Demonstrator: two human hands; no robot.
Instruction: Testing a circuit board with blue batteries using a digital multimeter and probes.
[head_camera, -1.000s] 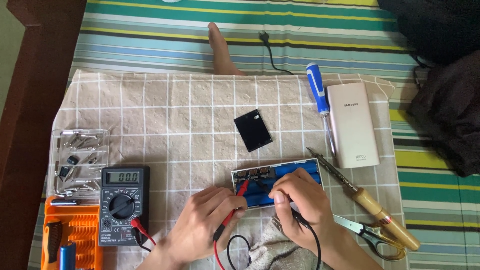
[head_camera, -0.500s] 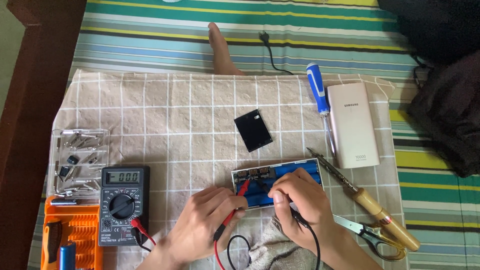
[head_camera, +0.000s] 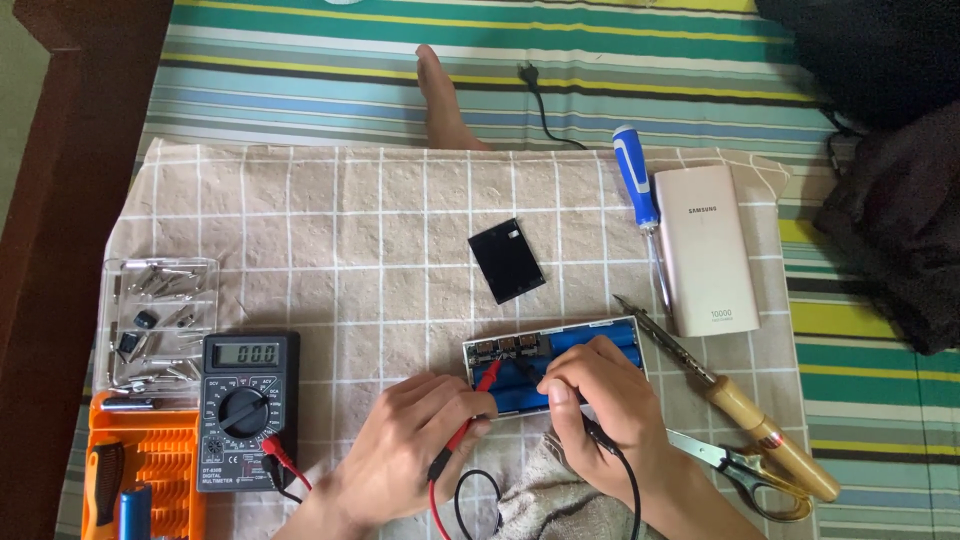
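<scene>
An opened power bank with blue battery cells and a small circuit board lies on the checked cloth near the bottom centre. My left hand grips a red test probe whose tip touches the board end. My right hand pinches a black test probe against the cells and covers part of them. Red and black leads run down to a black multimeter at the lower left.
A black square cover lies mid-cloth. A blue screwdriver, a pale pink power bank shell, a wooden-handled soldering iron and scissors lie right. A clear parts box and orange bit case sit left. A bare foot rests beyond.
</scene>
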